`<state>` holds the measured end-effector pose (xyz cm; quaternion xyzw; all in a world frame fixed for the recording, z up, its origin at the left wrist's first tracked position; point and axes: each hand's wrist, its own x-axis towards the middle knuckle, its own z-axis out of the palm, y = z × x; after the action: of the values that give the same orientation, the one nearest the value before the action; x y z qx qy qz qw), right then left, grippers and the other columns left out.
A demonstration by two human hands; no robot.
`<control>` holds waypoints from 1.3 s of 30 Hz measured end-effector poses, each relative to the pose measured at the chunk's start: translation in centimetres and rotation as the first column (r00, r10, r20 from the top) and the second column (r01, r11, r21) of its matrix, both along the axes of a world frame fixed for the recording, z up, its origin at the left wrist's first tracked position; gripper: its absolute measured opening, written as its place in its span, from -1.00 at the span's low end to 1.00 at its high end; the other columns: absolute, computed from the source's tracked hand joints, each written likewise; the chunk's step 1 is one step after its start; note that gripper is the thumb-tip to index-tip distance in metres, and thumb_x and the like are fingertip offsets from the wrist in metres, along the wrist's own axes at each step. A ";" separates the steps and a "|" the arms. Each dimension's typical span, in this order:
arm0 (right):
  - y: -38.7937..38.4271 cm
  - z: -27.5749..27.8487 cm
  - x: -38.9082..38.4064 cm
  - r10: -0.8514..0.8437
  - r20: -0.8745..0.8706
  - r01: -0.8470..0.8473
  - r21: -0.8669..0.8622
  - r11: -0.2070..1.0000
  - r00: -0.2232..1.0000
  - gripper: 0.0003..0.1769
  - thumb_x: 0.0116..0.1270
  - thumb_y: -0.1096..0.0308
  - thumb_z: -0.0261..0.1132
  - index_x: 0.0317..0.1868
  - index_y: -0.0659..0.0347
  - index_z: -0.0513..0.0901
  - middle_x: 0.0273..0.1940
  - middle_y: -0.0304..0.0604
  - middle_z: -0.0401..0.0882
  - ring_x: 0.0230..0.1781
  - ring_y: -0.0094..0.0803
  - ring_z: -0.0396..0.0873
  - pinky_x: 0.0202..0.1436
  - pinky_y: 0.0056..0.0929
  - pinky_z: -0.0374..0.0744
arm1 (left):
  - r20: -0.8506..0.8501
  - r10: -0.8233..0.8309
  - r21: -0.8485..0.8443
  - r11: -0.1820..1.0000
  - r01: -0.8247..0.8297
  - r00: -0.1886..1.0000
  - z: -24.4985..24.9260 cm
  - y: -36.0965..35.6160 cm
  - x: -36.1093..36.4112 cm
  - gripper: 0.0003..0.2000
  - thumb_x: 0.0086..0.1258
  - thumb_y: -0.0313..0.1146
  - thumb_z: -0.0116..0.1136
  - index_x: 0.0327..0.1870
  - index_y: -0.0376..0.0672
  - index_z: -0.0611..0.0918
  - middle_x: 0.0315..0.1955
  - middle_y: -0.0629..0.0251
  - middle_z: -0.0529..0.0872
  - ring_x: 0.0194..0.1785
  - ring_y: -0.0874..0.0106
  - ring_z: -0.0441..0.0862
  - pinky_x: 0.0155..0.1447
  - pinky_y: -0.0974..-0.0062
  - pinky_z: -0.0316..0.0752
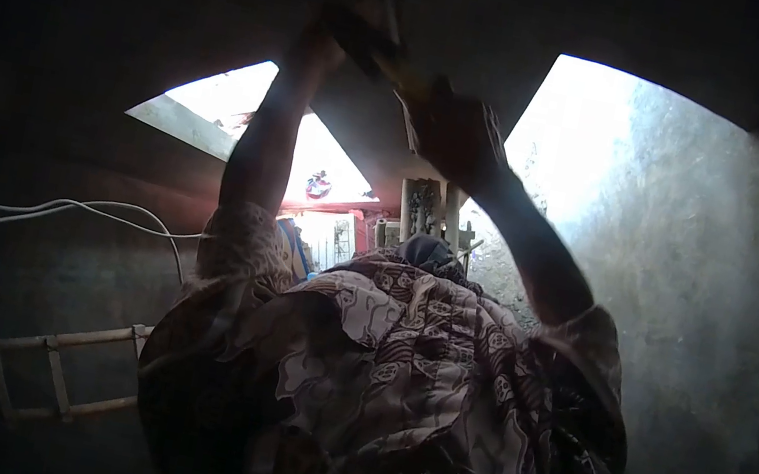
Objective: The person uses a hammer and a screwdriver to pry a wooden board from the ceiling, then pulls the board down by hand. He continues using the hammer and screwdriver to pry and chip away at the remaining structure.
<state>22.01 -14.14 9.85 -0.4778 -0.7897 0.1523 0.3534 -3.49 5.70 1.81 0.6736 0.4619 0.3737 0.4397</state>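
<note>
Both my arms are raised toward the top of the head view, into deep shadow. My right hand (458, 134) is closed around the yellowish handle of a hammer-like tool (394, 67), whose dark head lies close to my left hand. My left hand (325, 43) is closed and dim, smeared by shadow and motion. A slim, light-edged metal rod (389, 7) stands up beside its fingers. The tool's dark end overlaps the left hand in this view, so part of those fingers is hidden. My patterned shirt (421, 346) fills the lower middle.
A wooden ladder (56, 373) leans at lower left, with loose white cables (60, 206) above it. Bright openings (578, 120) lie on both sides of my arms. A rough grey wall (704, 294) rises at right. Vertical pipes (425, 207) show beyond my chest.
</note>
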 end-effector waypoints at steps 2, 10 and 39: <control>-2.1 -2.4 1.4 -0.008 -0.015 0.006 -0.071 0.997 1.000 -0.74 0.26 0.22 0.11 -0.30 0.29 0.38 -0.74 0.00 0.45 -0.70 -0.06 0.52 -0.70 -0.23 0.45 | -0.388 0.351 0.703 0.710 0.028 0.852 -7.7 -1.6 0.3 -0.71 0.38 -0.18 -0.14 -0.01 -0.13 0.46 -0.33 0.31 0.58 -0.26 0.51 0.53 -0.17 0.60 0.44; -5.4 -11.5 6.6 -0.013 0.145 0.029 -0.112 0.993 0.989 -0.90 0.15 0.47 0.08 -0.29 0.18 0.41 -0.49 -0.04 0.42 -0.64 -0.18 0.46 -0.67 -0.34 0.37 | 0.111 0.238 -0.391 0.903 -0.178 0.965 -5.9 -11.5 8.7 -0.77 0.26 -0.21 0.03 -0.37 -0.22 0.52 -0.73 0.29 0.46 -0.67 0.45 0.45 -0.56 0.46 0.39; -3.4 -0.4 3.4 -0.221 -0.037 0.215 0.433 0.875 0.975 -0.68 0.25 0.16 0.08 -0.55 0.21 0.42 -0.61 -0.11 0.44 -0.64 -0.33 0.45 -0.62 -0.48 0.38 | 0.983 0.183 -0.183 0.978 0.101 0.014 8.4 -4.5 16.0 -0.66 0.36 -0.09 -0.21 -0.66 0.03 0.32 -0.77 0.45 0.23 -0.74 0.55 0.13 -0.68 0.60 -0.01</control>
<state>25.37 -17.53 9.45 -0.4740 -0.7472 -0.0716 0.4603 12.51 1.19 10.16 0.1547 0.0743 0.7020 0.6912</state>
